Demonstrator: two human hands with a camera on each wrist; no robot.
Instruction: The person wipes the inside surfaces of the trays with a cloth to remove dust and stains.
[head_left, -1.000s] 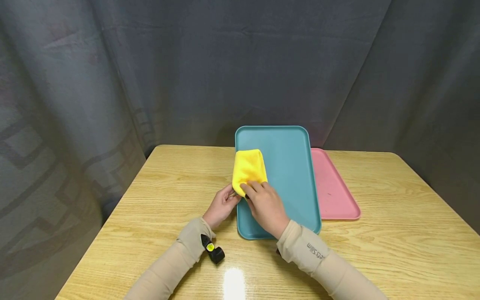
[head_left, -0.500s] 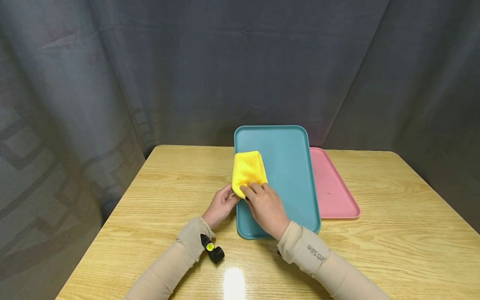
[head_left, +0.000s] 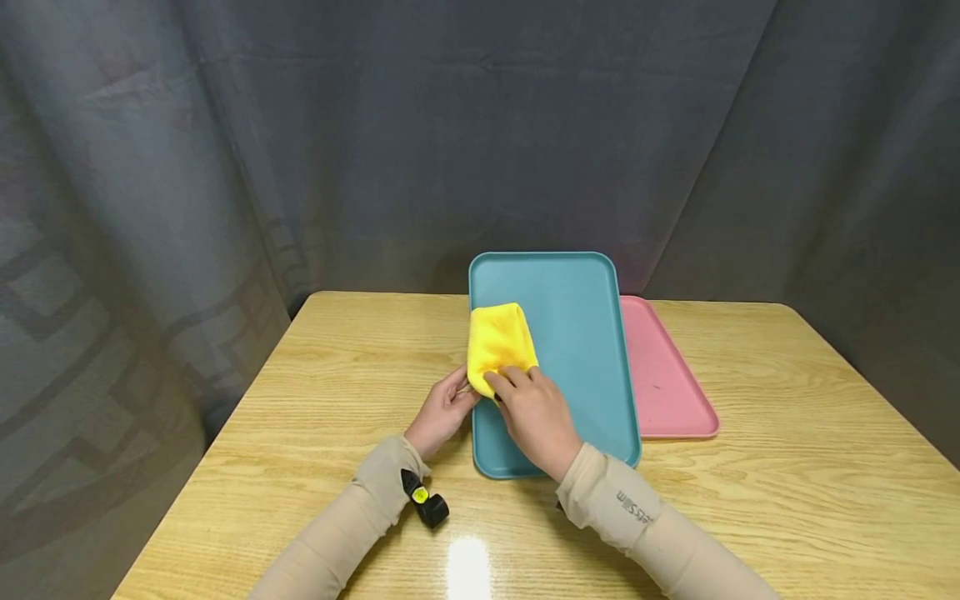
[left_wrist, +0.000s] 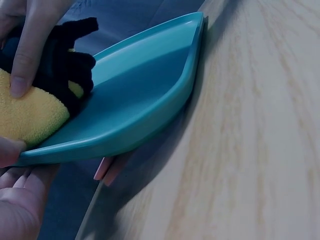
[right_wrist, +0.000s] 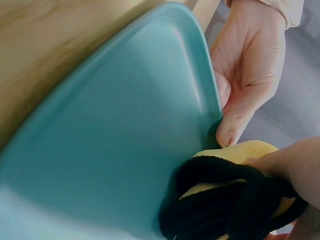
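Note:
A teal rectangular tray [head_left: 577, 367] is held tilted, its near end raised off the table in the left wrist view. My left hand [head_left: 441, 418] grips its left rim; the right wrist view shows the thumb [right_wrist: 234, 131] on top, with the fingers [left_wrist: 25, 187] underneath in the left wrist view. My right hand [head_left: 542, 421] holds a folded yellow cloth [head_left: 497, 335] against the tray's left side, close to the left thumb. Black edging [left_wrist: 75, 65] bunches along the cloth on the side away from the head camera. The right palm hides part of the cloth.
A pink tray [head_left: 667, 379] lies partly beneath the teal one, showing at the right. Both are over a wooden table [head_left: 345, 367]. Dark grey curtains [head_left: 480, 142] hang behind and at the sides. A black camera [head_left: 429, 504] is strapped to the left wrist.
The yellow cloth and right hand have shifted very slightly toward me and to the right over the teal tray. The left hand keeps its hold on the rim.

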